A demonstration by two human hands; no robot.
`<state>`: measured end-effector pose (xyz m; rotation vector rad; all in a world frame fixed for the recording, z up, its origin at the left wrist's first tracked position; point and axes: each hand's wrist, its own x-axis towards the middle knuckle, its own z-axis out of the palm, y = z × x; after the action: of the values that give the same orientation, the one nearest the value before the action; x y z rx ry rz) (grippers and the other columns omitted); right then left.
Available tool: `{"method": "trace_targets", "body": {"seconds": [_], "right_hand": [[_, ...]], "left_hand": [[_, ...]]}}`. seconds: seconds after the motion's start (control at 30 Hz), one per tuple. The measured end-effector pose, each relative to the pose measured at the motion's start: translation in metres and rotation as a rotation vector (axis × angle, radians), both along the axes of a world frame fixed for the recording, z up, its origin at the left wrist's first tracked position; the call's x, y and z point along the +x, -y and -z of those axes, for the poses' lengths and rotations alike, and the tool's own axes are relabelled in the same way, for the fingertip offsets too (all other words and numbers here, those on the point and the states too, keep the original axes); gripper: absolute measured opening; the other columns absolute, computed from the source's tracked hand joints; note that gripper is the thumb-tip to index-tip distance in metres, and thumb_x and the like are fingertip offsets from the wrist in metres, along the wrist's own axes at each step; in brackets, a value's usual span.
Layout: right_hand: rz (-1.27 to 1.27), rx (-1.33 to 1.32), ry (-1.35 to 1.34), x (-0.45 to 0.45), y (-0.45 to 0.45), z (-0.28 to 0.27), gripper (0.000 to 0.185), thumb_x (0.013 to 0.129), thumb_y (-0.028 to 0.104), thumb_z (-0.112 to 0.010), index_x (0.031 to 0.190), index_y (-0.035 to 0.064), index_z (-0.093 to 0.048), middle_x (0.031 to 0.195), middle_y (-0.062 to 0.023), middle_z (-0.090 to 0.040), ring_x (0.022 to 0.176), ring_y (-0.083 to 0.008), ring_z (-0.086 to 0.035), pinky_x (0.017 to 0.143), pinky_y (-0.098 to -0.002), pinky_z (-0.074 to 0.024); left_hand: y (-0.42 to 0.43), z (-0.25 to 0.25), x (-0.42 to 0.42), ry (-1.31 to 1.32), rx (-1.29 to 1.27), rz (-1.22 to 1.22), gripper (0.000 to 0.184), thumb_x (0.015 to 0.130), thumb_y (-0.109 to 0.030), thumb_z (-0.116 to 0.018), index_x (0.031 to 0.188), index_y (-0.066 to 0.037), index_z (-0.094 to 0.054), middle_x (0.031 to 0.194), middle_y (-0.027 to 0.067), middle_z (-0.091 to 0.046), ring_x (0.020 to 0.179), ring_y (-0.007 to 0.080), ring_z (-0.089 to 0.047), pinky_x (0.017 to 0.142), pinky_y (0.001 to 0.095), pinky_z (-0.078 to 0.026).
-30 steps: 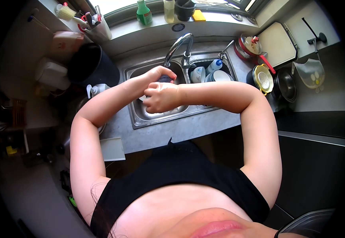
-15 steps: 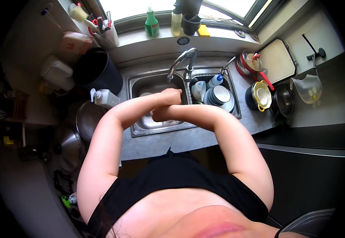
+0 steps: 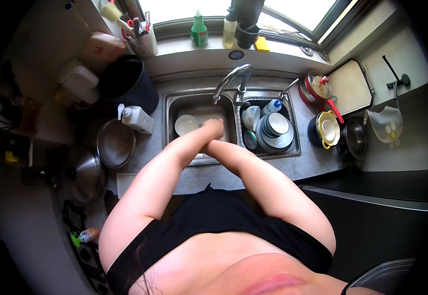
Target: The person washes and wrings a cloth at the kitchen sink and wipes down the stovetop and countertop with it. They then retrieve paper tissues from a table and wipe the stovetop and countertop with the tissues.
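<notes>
The bowl (image 3: 186, 125) is whitish, the sink (image 3: 198, 105) silver-grey, the tabletop (image 3: 278, 170) mottled grey. Stacked dishes (image 3: 277, 123) show white insides and dark bluish sides. The spray bottle (image 3: 199, 33) is green, the sponge (image 3: 261, 44) yellow, the pan handle (image 3: 335, 112) red.

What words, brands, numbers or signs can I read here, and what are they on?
None can be read.
Green bottle on the windowsill: label too small and blurred.
White pump bottle beside the sink: any print too small.
Pink pack at left: markings blurred.
Round dark disc below the sill: too small to make out.
</notes>
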<state>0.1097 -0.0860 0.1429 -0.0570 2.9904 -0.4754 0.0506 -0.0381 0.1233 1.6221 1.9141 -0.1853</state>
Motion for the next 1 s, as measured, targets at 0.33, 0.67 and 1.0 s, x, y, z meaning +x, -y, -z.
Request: {"method": "trace_targets", "body": {"seconds": [0.33, 0.67, 1.0], "right_hand": [[-0.015, -0.127, -0.213, -0.026, -0.003, 0.087, 0.017, 0.082, 0.010, -0.053, 0.092, 0.0083, -0.067, 0.106, -0.0082, -0.064, 0.104, -0.0246, -0.058, 0.096, -0.0383, -0.0433], [0.525, -0.403, -0.826, 0.036, -0.055, -0.034, 0.031, 0.080, 0.019, -0.070, 0.109, 0.0123, -0.063, 0.114, -0.0081, -0.059, 0.113, -0.0288, -0.054, 0.098, -0.0392, -0.0416], [0.444, -1.555, -0.278, -0.019, -0.082, -0.104, 0.024, 0.092, 0.028, -0.065, 0.099, 0.0049, -0.066, 0.093, -0.0048, -0.069, 0.082, -0.0117, -0.064, 0.078, -0.0258, -0.0491]], "left_hand": [[-0.006, 0.039, -0.012, -0.010, 0.012, -0.310, 0.048, 0.079, -0.023, -0.063, 0.120, 0.003, -0.061, 0.113, 0.0230, -0.066, 0.105, 0.0368, -0.064, 0.089, 0.0414, -0.052], [0.072, 0.021, -0.103, 1.954, 0.026, -1.417, 0.027, 0.083, -0.029, -0.063, 0.088, -0.003, -0.061, 0.085, 0.0122, -0.068, 0.077, 0.0279, -0.068, 0.079, 0.0415, -0.058], [0.188, -0.103, -0.105, 2.236, 0.722, -0.977, 0.046, 0.090, -0.028, -0.067, 0.126, -0.004, -0.053, 0.123, 0.0134, -0.062, 0.114, 0.0249, -0.060, 0.104, 0.0431, -0.044]]}}
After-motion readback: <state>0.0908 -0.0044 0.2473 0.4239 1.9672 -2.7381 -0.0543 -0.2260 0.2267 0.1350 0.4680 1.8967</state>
